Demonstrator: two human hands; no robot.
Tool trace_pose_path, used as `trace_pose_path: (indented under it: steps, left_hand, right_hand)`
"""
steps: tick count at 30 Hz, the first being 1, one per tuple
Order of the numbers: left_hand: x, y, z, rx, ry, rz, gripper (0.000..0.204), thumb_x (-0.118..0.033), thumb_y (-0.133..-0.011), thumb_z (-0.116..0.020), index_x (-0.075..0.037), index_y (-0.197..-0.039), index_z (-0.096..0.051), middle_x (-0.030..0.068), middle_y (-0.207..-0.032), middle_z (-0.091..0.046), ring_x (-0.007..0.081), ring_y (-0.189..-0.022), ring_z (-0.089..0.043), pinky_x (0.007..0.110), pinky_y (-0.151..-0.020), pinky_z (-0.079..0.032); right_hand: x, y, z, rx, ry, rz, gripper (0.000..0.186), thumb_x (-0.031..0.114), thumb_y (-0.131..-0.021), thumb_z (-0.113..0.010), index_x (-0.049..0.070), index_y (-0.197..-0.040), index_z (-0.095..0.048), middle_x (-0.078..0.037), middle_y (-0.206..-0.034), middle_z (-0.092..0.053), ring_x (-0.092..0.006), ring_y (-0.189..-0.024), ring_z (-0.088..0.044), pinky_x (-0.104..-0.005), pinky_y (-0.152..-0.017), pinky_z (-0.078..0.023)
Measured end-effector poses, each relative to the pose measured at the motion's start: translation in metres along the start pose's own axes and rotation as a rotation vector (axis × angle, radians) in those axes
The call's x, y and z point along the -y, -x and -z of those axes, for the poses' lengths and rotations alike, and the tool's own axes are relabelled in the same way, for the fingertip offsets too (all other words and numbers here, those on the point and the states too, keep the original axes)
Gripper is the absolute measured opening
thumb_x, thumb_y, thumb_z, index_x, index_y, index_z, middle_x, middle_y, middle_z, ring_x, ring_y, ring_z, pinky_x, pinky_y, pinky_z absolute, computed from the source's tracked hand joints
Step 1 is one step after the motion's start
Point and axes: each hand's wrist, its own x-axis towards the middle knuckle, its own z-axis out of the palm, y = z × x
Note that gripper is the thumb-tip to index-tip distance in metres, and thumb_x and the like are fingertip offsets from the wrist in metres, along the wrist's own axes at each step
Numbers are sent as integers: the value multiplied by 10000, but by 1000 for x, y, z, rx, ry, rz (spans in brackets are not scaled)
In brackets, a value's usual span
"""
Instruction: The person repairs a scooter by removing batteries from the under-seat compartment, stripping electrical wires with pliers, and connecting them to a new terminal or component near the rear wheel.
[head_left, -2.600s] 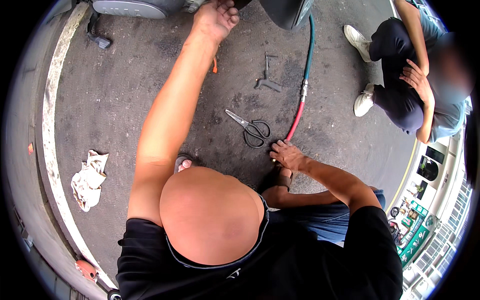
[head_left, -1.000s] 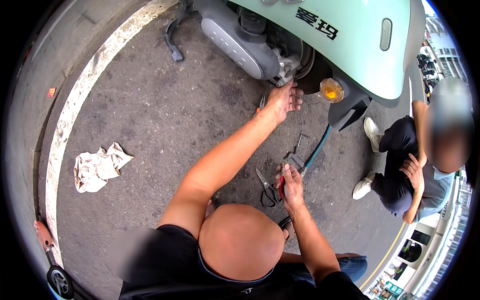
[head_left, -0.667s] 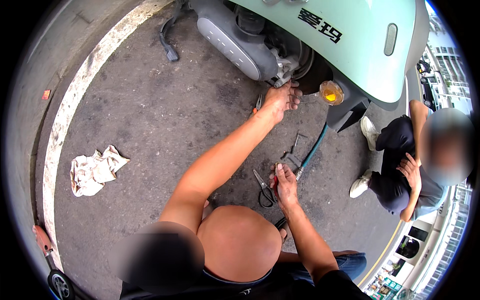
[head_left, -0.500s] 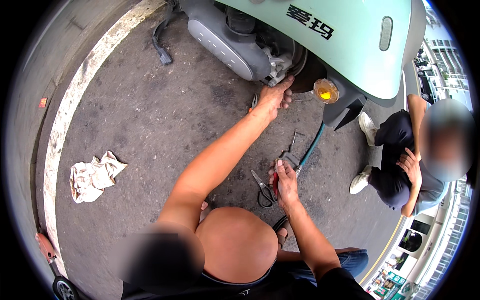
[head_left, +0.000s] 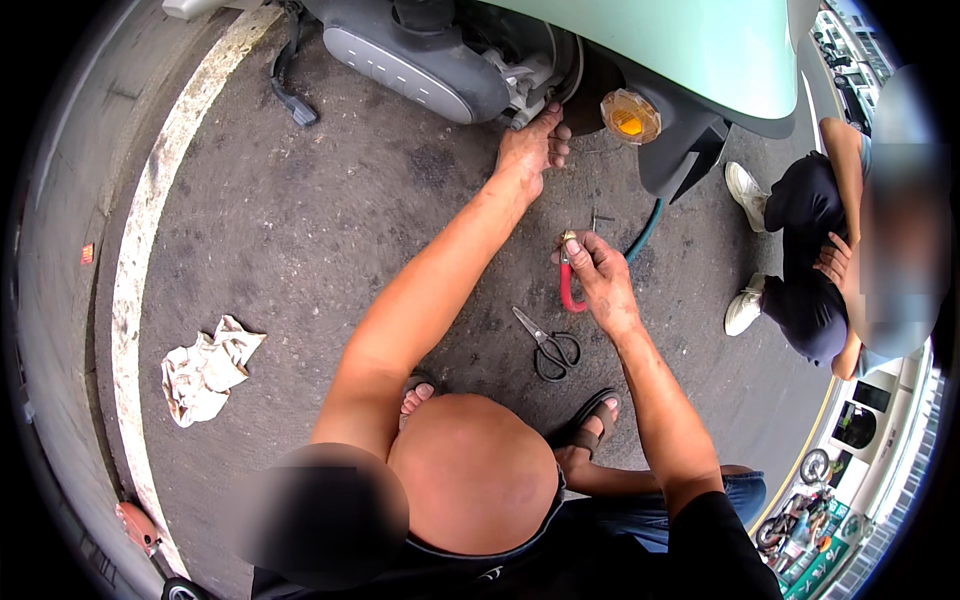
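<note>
Just ahead of the person's sandalled right foot (head_left: 598, 418), black-handled scissors (head_left: 540, 337) lie on the tarmac, blades pointing forward and to the left. Beyond them the right hand (head_left: 606, 282) is closed on a red hose (head_left: 566, 287), pinching it between thumb and fingers close to its brass-coloured end (head_left: 569, 238). This held length runs roughly straight away from the body, its tip facing the scooter; below the grip the hose bends back behind the hand, and a teal hose (head_left: 648, 228) shows past the fingers. Ahead and a little left of that tip, apart from it, is the left hand (head_left: 530, 152), clearly the nearer one to the pale metal part (head_left: 522, 82) under the scooter. Its thumb side is up against the underside there, the other fingers loosely curled; whether it grips anything cannot be told. On the line from hose end to metal part, the left hand's own fingers stand in the way, while an orange lamp (head_left: 631, 118) hangs just to the right. A thin metal rod (head_left: 596, 218) lies by the right knuckles. Farther out, beyond the teal hose, another person's white shoes (head_left: 745, 196) rest on the road.
</note>
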Motion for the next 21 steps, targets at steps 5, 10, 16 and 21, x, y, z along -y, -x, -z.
trace_pose_path:
  steps: [5,10,16,21]
  left_hand:
    - [19,20,12,250,-137,54,220,-245,-940,-524,-34,-982,-573,39,-727,-612,126,-602,-583,251,-532,-458]
    - [68,45,85,304,-1300,-72,263,-255,-912,-547,-3,-973,-593,111,-818,-651,218,-706,-635,326,-659,-498]
    - [35,71,90,284,-1498,-141,363,-289,-910,-539,-34,-1168,-550,169,-932,-657,273,-917,-639,374,-805,-475]
    - [-59,54,33,138,-1489,-153,636,-462,-932,-480,-2,-1357,-373,173,-1230,-535,246,-1133,-520,325,-982,-388]
  right_hand:
    - [2,-11,7,-11,-282,-37,382,360,-952,-505,6,-1072,-579,-45,-880,-643,-62,-668,-462,-217,-627,-411]
    - [13,-14,23,50,-465,37,433,401,-941,-512,25,-1151,-564,-34,-896,-620,-56,-722,-472,-206,-658,-398]
    - [11,-30,22,327,-436,112,438,357,-944,-520,-19,-1165,-558,-68,-1020,-635,-125,-928,-546,-271,-841,-435]
    - [10,-69,8,439,-685,114,343,349,-926,-560,31,-1052,-575,-60,-880,-656,-60,-661,-467,-216,-591,-396]
